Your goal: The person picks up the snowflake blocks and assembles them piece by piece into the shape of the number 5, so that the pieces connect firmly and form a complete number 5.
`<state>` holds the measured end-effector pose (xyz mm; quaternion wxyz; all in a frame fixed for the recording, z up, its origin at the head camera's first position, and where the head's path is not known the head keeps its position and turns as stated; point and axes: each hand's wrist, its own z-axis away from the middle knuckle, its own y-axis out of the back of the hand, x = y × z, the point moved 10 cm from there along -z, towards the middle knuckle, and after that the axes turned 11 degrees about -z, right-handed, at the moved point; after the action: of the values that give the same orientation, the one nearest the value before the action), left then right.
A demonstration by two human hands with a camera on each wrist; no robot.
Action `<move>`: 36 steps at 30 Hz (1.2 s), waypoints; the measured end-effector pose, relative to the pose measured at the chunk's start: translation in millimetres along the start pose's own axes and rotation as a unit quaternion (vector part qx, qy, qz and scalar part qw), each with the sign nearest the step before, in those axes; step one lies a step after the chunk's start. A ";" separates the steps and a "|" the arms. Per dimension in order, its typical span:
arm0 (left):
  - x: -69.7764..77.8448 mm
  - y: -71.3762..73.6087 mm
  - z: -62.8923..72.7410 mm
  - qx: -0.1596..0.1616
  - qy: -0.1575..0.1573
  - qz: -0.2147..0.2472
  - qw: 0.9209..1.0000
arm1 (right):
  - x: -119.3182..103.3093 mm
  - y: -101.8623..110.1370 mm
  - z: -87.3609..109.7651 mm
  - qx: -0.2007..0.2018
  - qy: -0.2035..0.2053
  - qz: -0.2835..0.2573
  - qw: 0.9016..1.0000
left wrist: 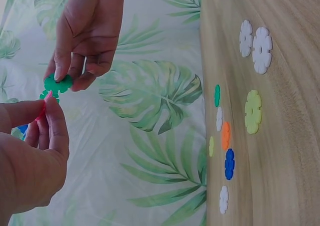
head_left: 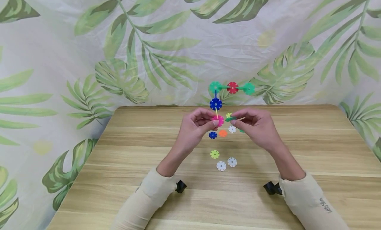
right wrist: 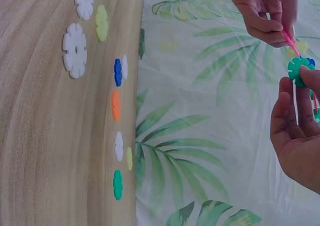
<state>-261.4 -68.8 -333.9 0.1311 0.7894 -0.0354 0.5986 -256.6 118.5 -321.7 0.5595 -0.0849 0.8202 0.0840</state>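
Note:
Between left thumb and fingers, my left hand [head_left: 194, 127] pinches a pink notched disc [head_left: 220, 120]. A chain of slotted discs rises from it: a yellow one [head_left: 216, 113] edge-on, a blue disc [head_left: 215, 104], then a green disc [head_left: 215, 87]. From there it runs sideways past a red disc [head_left: 232, 87] to another green disc [head_left: 249, 88]. My right hand [head_left: 258, 127] pinches a loose-looking green disc [head_left: 230, 119] by its edge, close to the pink one. In the right wrist view, this green disc [right wrist: 297, 70] sits right at the pink disc's [right wrist: 291, 42] edge.
On the wooden table [head_left: 134, 150] beneath the hands lie several loose discs, among them a blue disc [head_left: 212, 135], an orange disc [head_left: 223, 133], a yellow-green disc [head_left: 215, 154] and a white disc [head_left: 221, 166]. A leaf-patterned cloth [head_left: 166, 51] hangs behind the table.

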 end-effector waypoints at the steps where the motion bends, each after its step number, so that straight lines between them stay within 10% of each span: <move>1: 0.3 0.1 -0.1 0.000 -0.001 -0.001 1.000 | 0.0 -1.0 -0.2 -0.002 0.003 0.000 1.000; 36: 12.0 -1.2 6.1 0.001 -0.036 -0.038 0.999 | -27.0 -13.5 9.2 -0.026 0.213 -0.018 0.976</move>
<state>-252.0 -68.0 -324.1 0.1515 0.8116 -0.0094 0.5642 -235.4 108.7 -300.4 0.3706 -0.1301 0.9166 0.0751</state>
